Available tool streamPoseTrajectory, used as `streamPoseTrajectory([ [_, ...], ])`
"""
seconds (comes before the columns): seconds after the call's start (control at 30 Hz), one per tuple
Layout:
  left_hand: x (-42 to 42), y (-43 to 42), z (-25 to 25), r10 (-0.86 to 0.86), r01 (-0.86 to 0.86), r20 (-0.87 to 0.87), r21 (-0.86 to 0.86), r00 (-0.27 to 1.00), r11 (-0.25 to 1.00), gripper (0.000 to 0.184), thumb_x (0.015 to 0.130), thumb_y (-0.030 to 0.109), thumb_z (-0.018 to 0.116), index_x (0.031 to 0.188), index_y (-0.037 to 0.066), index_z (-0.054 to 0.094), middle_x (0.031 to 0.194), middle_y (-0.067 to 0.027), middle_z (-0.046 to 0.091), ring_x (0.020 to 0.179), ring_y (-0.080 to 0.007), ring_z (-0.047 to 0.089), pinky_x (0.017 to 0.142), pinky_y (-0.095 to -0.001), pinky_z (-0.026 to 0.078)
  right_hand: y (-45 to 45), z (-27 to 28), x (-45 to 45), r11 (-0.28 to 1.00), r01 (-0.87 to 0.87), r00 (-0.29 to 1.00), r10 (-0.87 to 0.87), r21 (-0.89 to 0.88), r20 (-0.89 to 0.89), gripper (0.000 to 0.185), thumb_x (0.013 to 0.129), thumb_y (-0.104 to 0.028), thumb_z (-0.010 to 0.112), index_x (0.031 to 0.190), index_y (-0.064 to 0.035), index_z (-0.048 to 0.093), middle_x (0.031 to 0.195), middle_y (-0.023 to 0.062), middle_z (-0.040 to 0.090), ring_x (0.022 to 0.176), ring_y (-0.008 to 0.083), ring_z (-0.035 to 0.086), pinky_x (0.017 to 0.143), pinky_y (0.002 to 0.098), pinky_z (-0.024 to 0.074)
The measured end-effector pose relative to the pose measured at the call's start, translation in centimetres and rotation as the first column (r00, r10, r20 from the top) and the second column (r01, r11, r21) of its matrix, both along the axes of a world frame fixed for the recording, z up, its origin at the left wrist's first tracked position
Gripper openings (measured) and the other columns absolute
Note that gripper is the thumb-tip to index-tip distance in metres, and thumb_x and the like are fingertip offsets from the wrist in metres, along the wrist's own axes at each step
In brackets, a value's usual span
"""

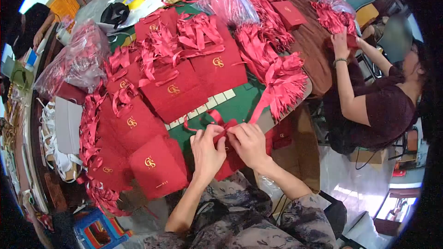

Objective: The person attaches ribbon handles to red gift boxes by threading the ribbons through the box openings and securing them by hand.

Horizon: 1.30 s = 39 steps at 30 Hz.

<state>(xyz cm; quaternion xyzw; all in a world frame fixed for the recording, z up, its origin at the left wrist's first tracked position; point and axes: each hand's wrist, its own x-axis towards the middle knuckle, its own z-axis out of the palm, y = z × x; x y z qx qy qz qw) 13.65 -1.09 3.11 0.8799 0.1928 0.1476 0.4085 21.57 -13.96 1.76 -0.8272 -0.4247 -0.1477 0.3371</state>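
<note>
Near the table's front edge, my left hand [208, 150] and my right hand [248, 144] almost meet, both with fingers pinched on a red ribbon [220, 119] at the top of a red bag. Most of this bag [229, 163] is hidden under my hands and hangs over my lap. One ribbon end loops up to the left of my fingers. Another ribbon strip [261, 106] runs up from beside my right hand toward a large bundle of red ribbons [281, 83]. Red bags with gold lettering [159, 166] lie in overlapping stacks to the left.
A green tabletop [240, 101] shows between the stacks and the ribbon bundle. Plastic-wrapped red ribbons [228, 2] lie at the back, and another plastic bag [76, 60] is at the left. At the right, a co-worker [387, 97] sits handling something red.
</note>
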Motion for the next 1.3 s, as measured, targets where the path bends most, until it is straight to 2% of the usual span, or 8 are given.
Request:
streamPoseTrajectory([
  [0.17, 0.0, 0.4, 0.0, 0.038, -0.042, 0.061, 0.069, 0.997, 0.997, 0.018, 0.080, 0.011, 0.074, 0.095, 0.010, 0.065, 0.086, -0.0046, 0.069, 0.085, -0.0253, 0.062, 0.079, -0.0393, 0.041, -0.1, 1.0, 0.9, 0.999, -0.046, 0.997, 0.046, 0.004, -0.069, 0.018, 0.079, -0.008, 0.075, 0.094, -0.0072, 0.066, 0.088, 0.0076, 0.063, 0.080, 0.0284, 0.063, 0.072, 0.0396, 0.0483],
  [0.23, -0.3, 0.3, 0.1, 0.058, -0.063, 0.054, 0.089, 0.997, 0.994, 0.018, 0.079, 0.011, 0.076, 0.093, 0.010, 0.065, 0.086, -0.0043, 0.069, 0.084, -0.0250, 0.062, 0.079, -0.0395, 0.041, -0.2, 2.7, 2.1, 0.989, -0.114, 0.946, 0.137, 0.091, -0.294, 0.014, 0.082, -0.008, 0.074, 0.094, -0.0054, 0.067, 0.090, 0.0100, 0.062, 0.080, 0.0302, 0.062, 0.072, 0.0395, 0.0485],
  [0.53, -0.3, -1.1, 0.7, -0.050, -0.051, 0.265, 0.360, 0.963, 0.931, 0.016, 0.073, 0.007, 0.077, 0.085, 0.012, 0.069, 0.082, -0.0012, 0.064, 0.080, -0.0231, 0.056, 0.074, -0.0375, 0.039, 0.8, 5.1, 7.6, 0.864, -0.446, 0.847, 0.324, -0.234, -0.421, 0.011, 0.085, -0.012, 0.069, 0.090, -0.0023, 0.068, 0.082, 0.0117, 0.064, 0.083, 0.0305, 0.064, 0.073, 0.0401, 0.0500],
  [0.6, -0.3, -1.1, 0.6, -0.052, -0.059, 0.277, 0.379, 0.959, 0.924, 0.016, 0.073, 0.007, 0.077, 0.085, 0.012, 0.069, 0.083, -0.0010, 0.064, 0.081, -0.0227, 0.056, 0.074, -0.0374, 0.039, 1.3, 6.6, 8.3, 0.794, -0.576, 0.615, 0.265, -0.193, -0.743, 0.016, 0.084, -0.018, 0.069, 0.088, -0.0026, 0.067, 0.082, 0.0138, 0.069, 0.083, 0.0339, 0.067, 0.076, 0.0440, 0.0513],
  [0.83, -0.1, -1.1, -0.1, -0.111, -0.049, 0.334, 0.437, 0.936, 0.898, 0.010, 0.078, 0.010, 0.071, 0.087, 0.014, 0.068, 0.086, -0.0005, 0.060, 0.084, -0.0222, 0.055, 0.075, -0.0384, 0.039, 1.8, 4.6, 9.0, 0.665, -0.656, 0.738, 0.468, -0.356, -0.486, 0.019, 0.081, -0.020, 0.067, 0.088, -0.0035, 0.073, 0.081, 0.0147, 0.071, 0.080, 0.0290, 0.070, 0.072, 0.0389, 0.0530],
  [0.93, 0.1, -0.8, 0.2, -0.082, -0.064, 0.324, 0.415, 0.942, 0.907, 0.009, 0.080, 0.010, 0.071, 0.087, 0.014, 0.067, 0.083, -0.0013, 0.062, 0.083, -0.0229, 0.055, 0.075, -0.0385, 0.039, 2.0, 5.2, 9.7, 0.687, -0.698, 0.597, 0.403, -0.202, -0.694, 0.019, 0.080, -0.019, 0.067, 0.087, -0.0031, 0.073, 0.080, 0.0147, 0.071, 0.079, 0.0291, 0.070, 0.071, 0.0388, 0.0524],
  [1.1, 0.3, -0.6, 0.4, -0.044, -0.007, 0.174, 0.278, 0.984, 0.961, 0.011, 0.081, 0.011, 0.073, 0.087, 0.012, 0.064, 0.077, -0.0026, 0.063, 0.079, -0.0248, 0.055, 0.075, -0.0396, 0.038, 2.2, 3.0, 8.8, 0.923, -0.382, 0.583, 0.206, -0.042, -0.786, 0.022, 0.079, -0.021, 0.070, 0.083, 0.0000, 0.071, 0.077, 0.0114, 0.071, 0.074, 0.0209, 0.069, 0.069, 0.0346, 0.0515],
  [1.3, 0.5, 0.2, -0.1, 0.009, -0.040, 0.140, 0.226, 0.990, 0.973, 0.015, 0.080, 0.010, 0.074, 0.088, 0.011, 0.062, 0.079, -0.0026, 0.064, 0.079, -0.0243, 0.058, 0.075, -0.0390, 0.038, 2.4, 1.0, 8.1, 0.982, -0.176, 0.711, 0.178, 0.073, -0.680, 0.020, 0.078, -0.020, 0.072, 0.081, -0.0011, 0.069, 0.078, 0.0111, 0.067, 0.072, 0.0221, 0.067, 0.067, 0.0352, 0.0510],
])
